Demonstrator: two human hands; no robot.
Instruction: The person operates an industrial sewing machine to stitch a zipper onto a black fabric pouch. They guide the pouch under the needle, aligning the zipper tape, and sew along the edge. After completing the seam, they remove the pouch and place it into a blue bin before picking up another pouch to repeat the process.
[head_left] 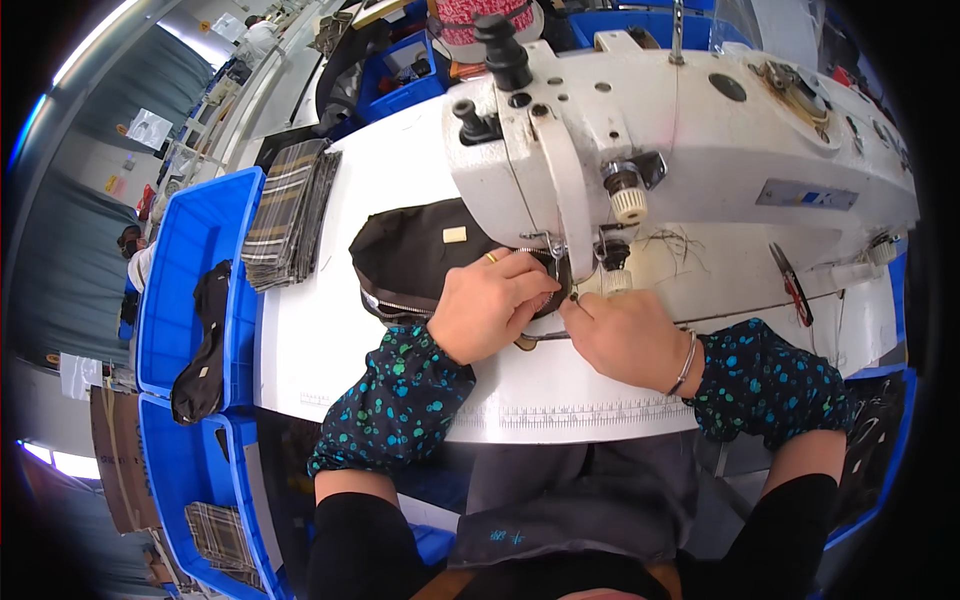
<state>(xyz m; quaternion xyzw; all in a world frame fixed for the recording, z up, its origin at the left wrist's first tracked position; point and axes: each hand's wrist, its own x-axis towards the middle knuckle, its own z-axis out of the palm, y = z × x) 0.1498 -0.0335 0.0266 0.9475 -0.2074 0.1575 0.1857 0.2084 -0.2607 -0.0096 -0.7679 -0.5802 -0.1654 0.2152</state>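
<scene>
One dark pouch [415, 255] on the tabletop [300, 345], partly beneath the machine [720, 145], its edge pinched in my left grip [488, 305] and right grip [630, 342], seemingly to steady it by the presser foot [557, 249]; plaid pieces [290, 215] stacked leftward, presumably for reach.

On the table [385, 150], a pouch [400, 262] lies partly under the sewing machine's [690, 130] needle end, stretching left of it. Farther left of the machine come a cloth stack [290, 215], then a bin [242, 340] with a dark piece [205, 345] inside — while scissors [793, 287] lie before the machine's right half.
</scene>
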